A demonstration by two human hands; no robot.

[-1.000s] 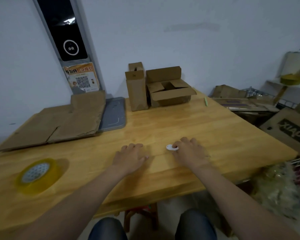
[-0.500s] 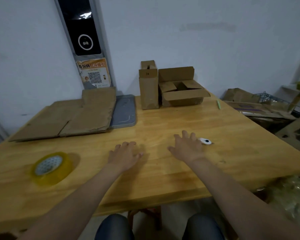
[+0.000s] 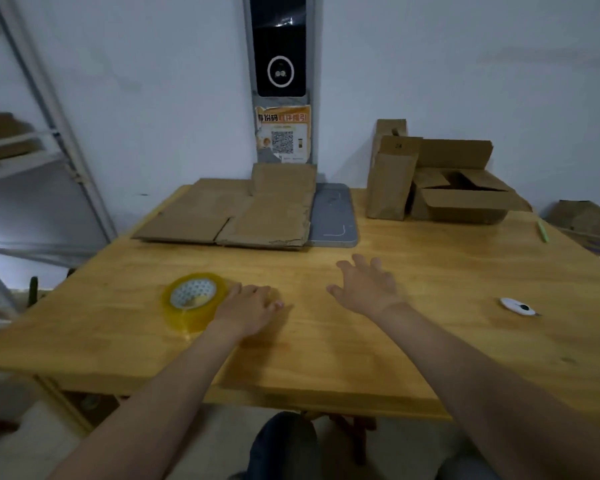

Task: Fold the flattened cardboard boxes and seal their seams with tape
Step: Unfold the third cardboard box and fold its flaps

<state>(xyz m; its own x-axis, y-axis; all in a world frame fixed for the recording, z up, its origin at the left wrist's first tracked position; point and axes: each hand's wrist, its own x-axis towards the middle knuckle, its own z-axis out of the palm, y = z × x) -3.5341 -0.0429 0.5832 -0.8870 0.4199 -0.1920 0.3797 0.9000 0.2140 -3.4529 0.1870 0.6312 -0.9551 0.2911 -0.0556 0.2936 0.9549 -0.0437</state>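
Near edge: both forearms reach in over the wooden bench [image 3: 326,368], with a dark-trousered knee [image 3: 281,441] below its front lip. Left hand [image 3: 248,308] lies palm-down on the bench, fingers straight and close together, holding nothing. It sits just right of the tape roll [image 3: 193,301], and its outer edge is at the roll's side, though I cannot tell if they touch. The roll is yellowish-clear, lying flat with the core hole up, on the left half of the bench. Right hand [image 3: 368,289] is near bench centre, palm down, fingers spread wide and gripping nothing. It is slightly blurred, so I cannot tell whether it rests on the wood or hovers. The small white cutter [image 3: 518,305] lies well apart to the right of that hand. Further back, the flattened cardboard [image 3: 236,209] lies flat at back-left, untouched, its right edge overlapping a grey tray [image 3: 333,216]. At back-right a tall narrow box [image 3: 390,178] stands upright, just beside an open box [image 3: 465,199] with its flaps up — both already folded, with no tape visible on them. A green pen [image 3: 542,230] lies near the right edge. On the wall behind are a black panel [image 3: 279,46] and a QR sticker [image 3: 283,133] under it. A metal shelf [image 3: 32,140] stands at far left.
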